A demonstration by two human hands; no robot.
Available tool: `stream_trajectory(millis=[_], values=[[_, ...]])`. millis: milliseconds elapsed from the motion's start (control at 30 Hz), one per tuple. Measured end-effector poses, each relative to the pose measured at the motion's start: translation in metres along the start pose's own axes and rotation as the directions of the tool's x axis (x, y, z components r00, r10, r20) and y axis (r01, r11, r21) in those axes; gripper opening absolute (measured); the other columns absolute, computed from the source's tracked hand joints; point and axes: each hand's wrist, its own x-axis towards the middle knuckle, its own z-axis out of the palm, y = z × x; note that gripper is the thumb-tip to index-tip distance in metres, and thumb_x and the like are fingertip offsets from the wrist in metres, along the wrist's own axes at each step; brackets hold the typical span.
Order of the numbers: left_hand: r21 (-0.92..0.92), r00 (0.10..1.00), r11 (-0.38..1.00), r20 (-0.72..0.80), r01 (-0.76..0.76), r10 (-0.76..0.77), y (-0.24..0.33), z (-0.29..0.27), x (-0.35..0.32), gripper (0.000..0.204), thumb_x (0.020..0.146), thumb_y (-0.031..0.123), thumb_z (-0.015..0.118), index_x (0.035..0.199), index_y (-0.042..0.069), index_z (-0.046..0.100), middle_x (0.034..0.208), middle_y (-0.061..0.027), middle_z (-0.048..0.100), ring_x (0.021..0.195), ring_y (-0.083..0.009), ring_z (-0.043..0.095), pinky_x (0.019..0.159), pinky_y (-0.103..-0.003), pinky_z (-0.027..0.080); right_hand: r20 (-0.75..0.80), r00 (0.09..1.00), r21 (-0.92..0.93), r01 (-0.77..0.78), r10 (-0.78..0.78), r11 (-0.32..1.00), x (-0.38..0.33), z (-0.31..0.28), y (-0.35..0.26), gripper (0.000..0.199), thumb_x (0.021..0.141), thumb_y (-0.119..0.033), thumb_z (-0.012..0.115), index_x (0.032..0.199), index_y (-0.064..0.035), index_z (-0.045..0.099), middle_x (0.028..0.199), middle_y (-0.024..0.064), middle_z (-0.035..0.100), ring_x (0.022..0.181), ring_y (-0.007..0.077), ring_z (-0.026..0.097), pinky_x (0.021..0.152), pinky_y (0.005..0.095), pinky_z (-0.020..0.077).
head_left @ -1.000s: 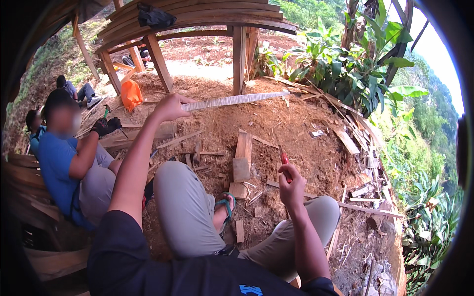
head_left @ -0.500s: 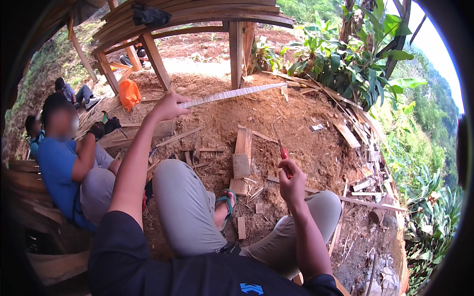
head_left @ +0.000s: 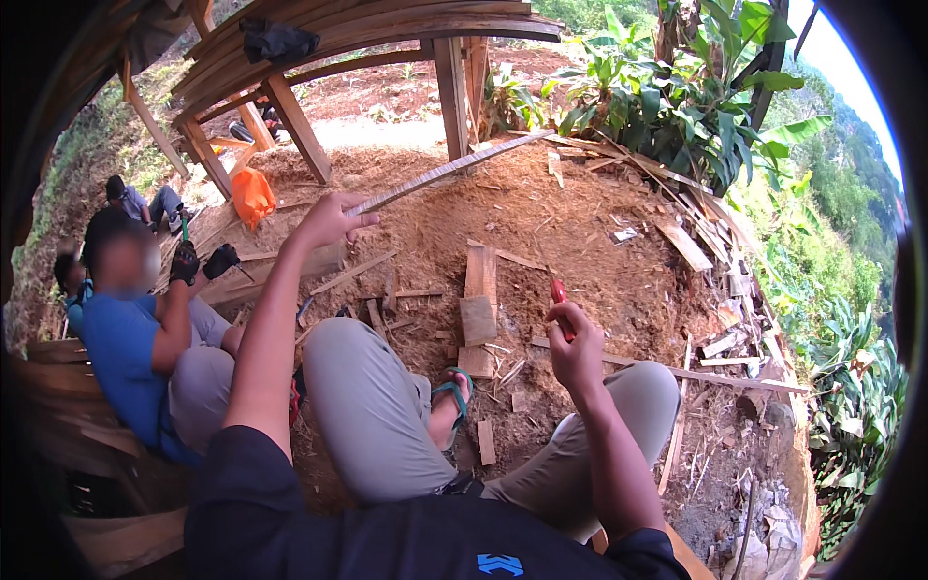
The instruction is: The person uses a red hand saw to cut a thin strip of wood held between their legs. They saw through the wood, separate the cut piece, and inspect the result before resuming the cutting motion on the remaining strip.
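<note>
My left hand (head_left: 329, 221), arm stretched forward, is closed on the near end of a long, thin wooden strip (head_left: 447, 173). The strip is pale, with fine cross marks along it, and slants up to the right in the air. My right hand (head_left: 578, 350) is closed around a red-handled tool (head_left: 559, 290) above my right knee. A thin, dark shaft or blade points up from that handle; its exact kind is too small to tell. Strip and tool are apart. Below them, short wooden blocks (head_left: 477, 320) lie on the brown ground.
A slatted wooden bench (head_left: 449, 97) stands ahead, with an orange bag (head_left: 252, 199) by its leg. On my left sits a person in a blue shirt (head_left: 130, 353), holding a green-handled tool. Loose planks (head_left: 682, 246) and offcuts line the right edge, beside plants and a slope.
The strip's far end has risen and swung slightly left. My right hand has shifted only a little. The person on the left has raised a gloved hand with the green-handled tool.
</note>
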Motion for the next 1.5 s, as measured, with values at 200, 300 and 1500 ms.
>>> stream_trajectory(millis=[200, 300, 1500], values=[[-0.088, 0.998, 0.996, 0.060, 0.024, -0.019, -0.002, 0.003, 0.000, 0.055, 0.096, 0.042, 0.070, 0.127, -0.004, 0.065, 0.088, -0.0104, 0.075, 0.056, -0.0097, 0.062, 0.053, -0.026, 0.051, 0.011, 0.999, -0.001, -0.052, 0.052, 0.999, -0.001, -0.001, -0.002, 0.015, 0.084, -0.002, 0.059, 0.097, -0.0041, 0.066, 0.063, 0.0059, 0.047, 0.058, 0.0120, 0.046, 0.057, 0.0297, 0.0388], [-0.056, 0.998, 0.998, 0.069, -0.009, 0.012, -0.006, 0.005, 0.001, 0.050, 0.101, 0.045, 0.061, 0.111, -0.004, 0.066, 0.085, -0.0109, 0.074, 0.057, -0.0096, 0.062, 0.054, -0.026, 0.051, 0.005, 0.999, 0.029, -0.054, 0.053, 0.998, -0.002, 0.002, 0.001, 0.015, 0.084, -0.001, 0.057, 0.096, -0.0038, 0.067, 0.063, 0.0051, 0.047, 0.058, 0.0110, 0.045, 0.056, 0.0288, 0.0378], [-0.076, 0.993, 0.991, 0.053, 0.111, -0.107, -0.019, 0.014, -0.002, 0.055, 0.096, 0.056, 0.063, 0.077, 0.004, 0.061, 0.059, -0.0023, 0.058, 0.048, -0.0129, 0.060, 0.046, -0.029, 0.050, 0.017, 1.000, 0.025, -0.018, 0.018, 1.000, 0.000, 0.001, -0.001, 0.014, 0.085, -0.002, 0.059, 0.098, -0.0041, 0.065, 0.058, 0.0089, 0.044, 0.051, 0.0171, 0.045, 0.053, 0.0347, 0.0377]])
